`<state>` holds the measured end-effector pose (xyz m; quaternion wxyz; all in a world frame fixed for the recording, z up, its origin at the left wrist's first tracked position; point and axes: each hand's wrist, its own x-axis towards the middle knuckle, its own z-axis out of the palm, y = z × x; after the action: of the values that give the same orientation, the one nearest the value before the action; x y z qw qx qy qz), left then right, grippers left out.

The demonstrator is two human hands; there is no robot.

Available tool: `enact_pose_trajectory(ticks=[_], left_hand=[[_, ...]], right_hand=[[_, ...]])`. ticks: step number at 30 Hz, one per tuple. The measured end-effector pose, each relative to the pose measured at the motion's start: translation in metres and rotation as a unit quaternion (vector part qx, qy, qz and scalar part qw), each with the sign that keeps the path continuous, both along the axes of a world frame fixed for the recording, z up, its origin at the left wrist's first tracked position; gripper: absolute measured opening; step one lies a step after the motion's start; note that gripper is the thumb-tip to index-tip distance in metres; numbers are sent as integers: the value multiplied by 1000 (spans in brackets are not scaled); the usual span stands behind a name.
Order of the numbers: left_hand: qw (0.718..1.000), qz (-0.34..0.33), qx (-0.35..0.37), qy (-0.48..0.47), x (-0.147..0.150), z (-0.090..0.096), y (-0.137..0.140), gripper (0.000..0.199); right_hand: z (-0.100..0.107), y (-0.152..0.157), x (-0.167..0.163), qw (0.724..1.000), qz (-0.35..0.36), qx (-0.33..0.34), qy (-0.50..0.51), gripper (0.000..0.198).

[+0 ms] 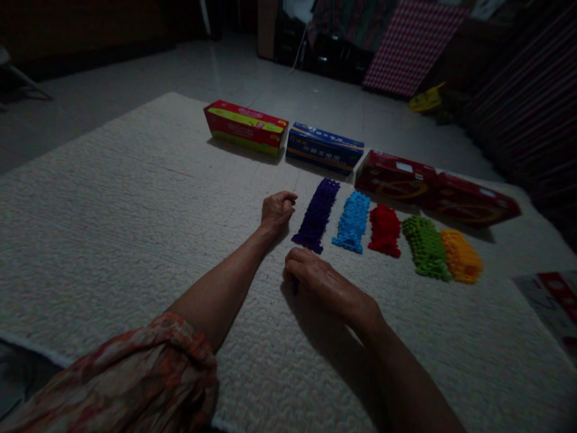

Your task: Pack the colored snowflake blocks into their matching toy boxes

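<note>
Purple knobbly plastic forms the strip [317, 215] on the near side of the blue carton [324, 147]. Its long axis runs away from the person, leaning slightly right, with the far end aimed at the carton and the whole roughly crosswise to it. Nearer than the carton, left of the strip, the left hand [277, 209] is curled into a loose fist; whether it holds anything, I cannot tell. Farther from the carton, the right hand [309, 270] bends its fingers over a small dark piece [295, 285], grip unclear. The step looks like handling loose purple pieces; the next move probably calls for a secure pinch and careful alignment.
</note>
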<state>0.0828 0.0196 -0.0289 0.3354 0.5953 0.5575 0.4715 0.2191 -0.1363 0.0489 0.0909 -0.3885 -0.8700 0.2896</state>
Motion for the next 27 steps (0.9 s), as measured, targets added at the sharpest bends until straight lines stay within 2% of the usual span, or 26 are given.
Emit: enact_pose_trajectory(ticks=[10,13,16,21,24,27], left_hand=[[1000,-2,2,-17,1,-1,0,38],[1000,-2,9,-12,0,-1,0,37],[1000,-3,12,-15,0,0,-1,38],[1000,-2,0,-10,0,3,-1,39],[1000,0,0,-4,0,4,-1,39],[1000,1,2,-1,0,4,0,39]], right_hand=[[-2,6,-2,999,1,-41,31,30],[1,4,-4,1000,1,-20,18,22],[6,-4,-6,997,-51,3,-51,10],[9,-18,-9,974,-173,-9,-144,20],[6,-21,-10,972,-184,-4,-148,16],[4,-20,-8,979,-162,7,-128,16]])
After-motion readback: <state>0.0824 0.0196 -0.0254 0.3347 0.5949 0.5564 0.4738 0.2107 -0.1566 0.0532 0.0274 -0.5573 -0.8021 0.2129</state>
